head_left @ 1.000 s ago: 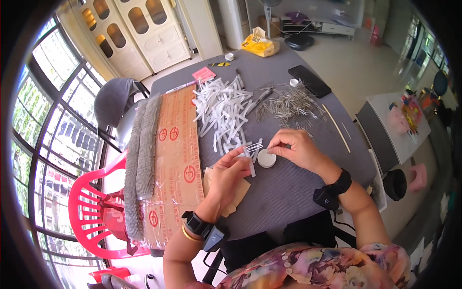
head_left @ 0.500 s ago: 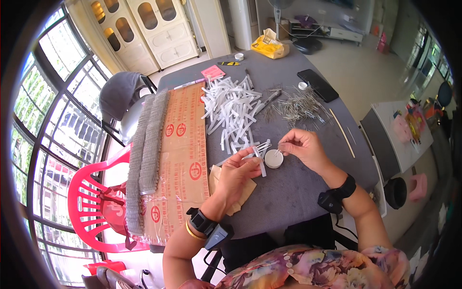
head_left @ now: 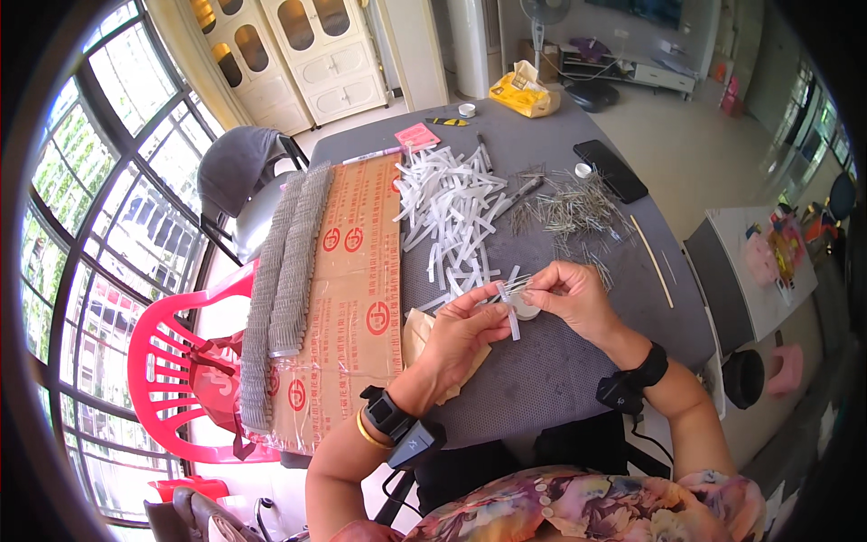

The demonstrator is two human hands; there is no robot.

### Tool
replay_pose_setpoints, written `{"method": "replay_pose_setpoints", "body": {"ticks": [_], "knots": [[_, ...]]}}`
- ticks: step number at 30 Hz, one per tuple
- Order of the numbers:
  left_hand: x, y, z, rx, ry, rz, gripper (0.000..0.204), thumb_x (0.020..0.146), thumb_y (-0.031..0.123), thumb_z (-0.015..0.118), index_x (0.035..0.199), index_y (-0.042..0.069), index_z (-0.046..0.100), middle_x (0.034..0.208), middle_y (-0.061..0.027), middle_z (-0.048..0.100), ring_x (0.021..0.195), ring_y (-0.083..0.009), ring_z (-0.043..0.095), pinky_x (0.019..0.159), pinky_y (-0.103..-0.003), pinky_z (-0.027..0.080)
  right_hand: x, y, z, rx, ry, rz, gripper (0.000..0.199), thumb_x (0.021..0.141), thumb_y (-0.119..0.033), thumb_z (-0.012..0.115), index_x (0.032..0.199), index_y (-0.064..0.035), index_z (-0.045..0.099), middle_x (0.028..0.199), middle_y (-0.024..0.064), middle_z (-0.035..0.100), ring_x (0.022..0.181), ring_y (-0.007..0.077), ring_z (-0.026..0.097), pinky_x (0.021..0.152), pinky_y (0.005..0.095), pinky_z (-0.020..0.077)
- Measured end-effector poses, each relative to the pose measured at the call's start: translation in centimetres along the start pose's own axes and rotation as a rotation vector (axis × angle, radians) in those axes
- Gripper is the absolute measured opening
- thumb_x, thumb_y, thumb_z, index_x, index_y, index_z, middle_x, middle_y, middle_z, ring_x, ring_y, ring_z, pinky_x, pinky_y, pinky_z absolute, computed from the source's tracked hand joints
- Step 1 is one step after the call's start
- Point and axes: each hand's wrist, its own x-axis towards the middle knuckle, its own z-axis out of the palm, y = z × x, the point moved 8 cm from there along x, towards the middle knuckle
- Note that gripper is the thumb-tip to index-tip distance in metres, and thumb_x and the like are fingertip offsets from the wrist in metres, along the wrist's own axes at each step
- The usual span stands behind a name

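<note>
Strip (head_left: pixel 515 325): white, pinched right now by fingers of the left hand (head_left: pixel 459 329), over the surface (head_left: pixel 578 388), thin pieces (head_left: pixel 519 284) jutting alongside.
Right hand (head_left: pixel 578 300): fingers pressed together, close by; anything pinched is too fine to make out.
Dish (head_left: pixel 527 313): white, partly hidden by hands.

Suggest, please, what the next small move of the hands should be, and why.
Probably ease the right hand slightly toward the strip, with the left hand held steady. The left hand pinches the strip, thin wires fan out beside it, and the right fingertips are close by, near the dish; what they hold is too small to tell.
</note>
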Motion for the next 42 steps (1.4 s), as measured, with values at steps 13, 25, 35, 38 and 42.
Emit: {"method": "replay_pose_setpoints", "body": {"ticks": [13, 25, 35, 38, 42], "knots": [[-0.2, 0.2, -0.1, 0.046, 0.081, 0.104, 0.029, 0.081, 0.002, 0.059, 0.109, 0.003, 0.055, 0.086, -0.0075, 0.063, 0.072, -0.0125, 0.061, 0.065, -0.023, 0.053, -0.2, 0.9, 0.1, 0.138, -0.021, 0.109, 0.004, 0.077, -0.001, 0.063, 0.077, 0.0015, 0.059, 0.077, 0.0065, 0.063, 0.068, 0.0067, 0.058, 0.062, 0.0193, 0.0484], [-0.2, 1.3, 0.2, 0.282, 0.052, 0.214, 0.029, 0.08, 0.003, 0.06, 0.109, 0.002, 0.056, 0.083, -0.0035, 0.063, 0.072, -0.0085, 0.059, 0.065, -0.021, 0.05, 1.5, -1.7, -5.4, -0.522, -0.089, 0.022, 0.036, 0.069, -0.016, 0.072, 0.097, -0.0049, 0.054, 0.091, 0.0043, 0.06, 0.078, 0.01, 0.056, 0.066, 0.0245, 0.0444], [0.4, 0.8, 0.1, 0.276, 0.06, 0.147, 0.028, 0.081, 0.002, 0.058, 0.108, 0.003, 0.053, 0.084, -0.0071, 0.063, 0.069, -0.0107, 0.059, 0.062, -0.021, 0.05, 2.2, 1.1, -7.5, -1.105, 0.083, -0.112, 0.018, 0.072, -0.02, 0.064, 0.075, -0.0069, 0.052, 0.078, 0.0057, 0.054, 0.075, 0.0241, 0.055, 0.065, 0.0351, 0.0443], [0.2, 1.0, 0.0, 0.309, 0.097, 0.147, 0.027, 0.08, 0.001, 0.058, 0.107, 0.003, 0.053, 0.083, -0.0072, 0.062, 0.07, -0.0117, 0.059, 0.062, -0.022, 0.05, 2.2, 0.9, -7.5, -1.117, 0.078, -0.183, 0.014, 0.074, -0.017, 0.062, 0.072, -0.0072, 0.052, 0.075, 0.0069, 0.053, 0.075, 0.026, 0.054, 0.065, 0.0366, 0.0442], [-0.2, 1.3, -0.6, 0.305, 0.126, 0.167, 0.029, 0.079, 0.0, 0.059, 0.107, 0.004, 0.053, 0.081, -0.0058, 0.061, 0.07, -0.0115, 0.059, 0.061, -0.021, 0.049, 1.9, 0.7, -7.7, -0.989, 0.089, -0.145, 0.016, 0.076, -0.016, 0.061, 0.075, -0.0037, 0.05, 0.074, 0.0091, 0.053, 0.071, 0.027, 0.054, 0.062, 0.0362, 0.043]]}}
